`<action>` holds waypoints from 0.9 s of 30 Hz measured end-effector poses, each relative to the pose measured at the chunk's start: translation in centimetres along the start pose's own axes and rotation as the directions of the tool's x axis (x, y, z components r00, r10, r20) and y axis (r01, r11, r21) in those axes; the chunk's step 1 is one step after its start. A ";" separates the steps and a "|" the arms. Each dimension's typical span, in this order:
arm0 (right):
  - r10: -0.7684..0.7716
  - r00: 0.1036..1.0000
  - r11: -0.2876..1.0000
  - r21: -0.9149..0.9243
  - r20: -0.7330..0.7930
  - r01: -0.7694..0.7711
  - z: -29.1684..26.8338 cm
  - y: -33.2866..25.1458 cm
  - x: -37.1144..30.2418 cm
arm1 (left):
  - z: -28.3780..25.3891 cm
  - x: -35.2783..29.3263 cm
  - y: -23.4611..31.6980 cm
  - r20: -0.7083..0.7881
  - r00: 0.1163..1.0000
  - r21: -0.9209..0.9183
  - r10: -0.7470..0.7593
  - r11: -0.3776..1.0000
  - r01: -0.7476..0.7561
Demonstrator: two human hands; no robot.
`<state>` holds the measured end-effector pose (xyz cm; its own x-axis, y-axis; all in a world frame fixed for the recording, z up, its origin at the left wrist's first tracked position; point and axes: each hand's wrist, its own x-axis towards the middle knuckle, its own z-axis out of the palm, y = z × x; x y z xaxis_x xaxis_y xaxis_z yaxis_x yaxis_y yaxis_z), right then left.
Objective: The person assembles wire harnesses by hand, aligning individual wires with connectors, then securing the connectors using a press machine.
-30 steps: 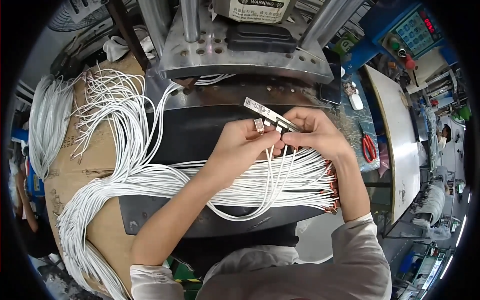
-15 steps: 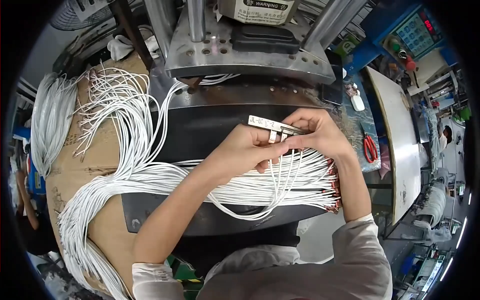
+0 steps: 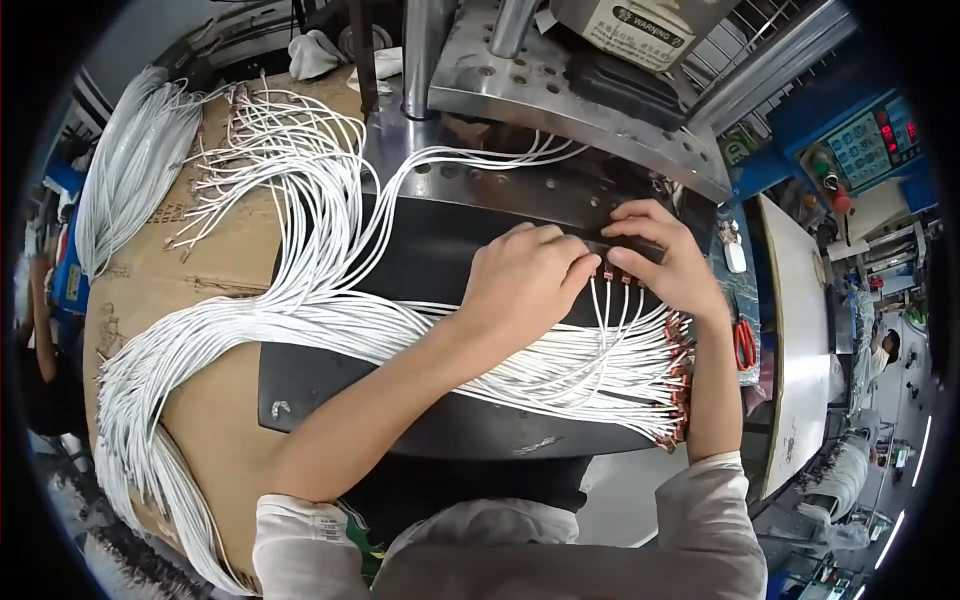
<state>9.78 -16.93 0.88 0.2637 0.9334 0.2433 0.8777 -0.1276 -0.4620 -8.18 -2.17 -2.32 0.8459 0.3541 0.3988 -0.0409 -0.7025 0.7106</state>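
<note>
Head view, work in hand: a small group of white cables (image 3: pixel 609 318) with copper-coloured ends (image 3: pixel 609 274), set side by side between the two hands, over the black work surface (image 3: pixel 420 238)
Left hand (image 3: pixel 525 272): fingers curled, thumb bent toward the nearest of these ends; whether it pinches anything cannot be told, the fingertips being partly hidden
Right hand (image 3: pixel 672 262): thumb and forefinger parted by a narrow gap, thumb beside the ends; whether the dark part behind is gripped cannot be told
Main bundle (image 3: pixel 540 378): white cables lying across the black work surface and bending down over the cardboard (image 3: pixel 215 420); its copper-and-red tips (image 3: pixel 680 405) gather at the right, near the right forearm
Second bunch (image 3: pixel 315 180): cables curving up to the left, their ends fanned out loose over the cardboard
Press (image 3: pixel 590 125): several cables (image 3: pixel 480 155) lead beneath its plate, their far ends out of sight
Done so far: judged from the even spacing, a few ends appear sorted into a row; whether they are seated in a holder cannot be seen
Left to do: probably much, if the main bundle awaits the same handling; which bunch is finished and which is waiting cannot be settled from this view
</note>
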 end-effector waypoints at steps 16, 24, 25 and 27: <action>0.130 0.912 0.969 -0.147 -0.389 -0.201 2.9 17.7 9.0 | 2.8 8.0 -3.3 -0.080 0.959 0.647 0.271 0.746 -0.157; 0.178 0.933 0.969 -0.111 -0.312 -0.222 1.4 13.7 8.7 | 2.8 8.7 -4.6 -0.118 0.930 0.596 0.349 0.774 -0.214; 0.130 0.945 0.948 -0.241 -0.301 -0.207 1.4 13.7 9.2 | 2.4 8.9 -4.8 -0.094 0.940 0.574 0.327 0.789 -0.217; 0.099 0.951 0.903 -0.375 -0.293 -0.209 0.8 12.4 8.4 | 2.4 8.8 -4.2 -0.061 0.946 0.539 0.319 0.808 -0.238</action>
<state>22.59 -10.38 -3.47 0.4548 0.7768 0.4355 0.8874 -0.4364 -0.1483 0.67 2.42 -3.20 0.7545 0.1487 0.6392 0.0524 -0.9845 0.1672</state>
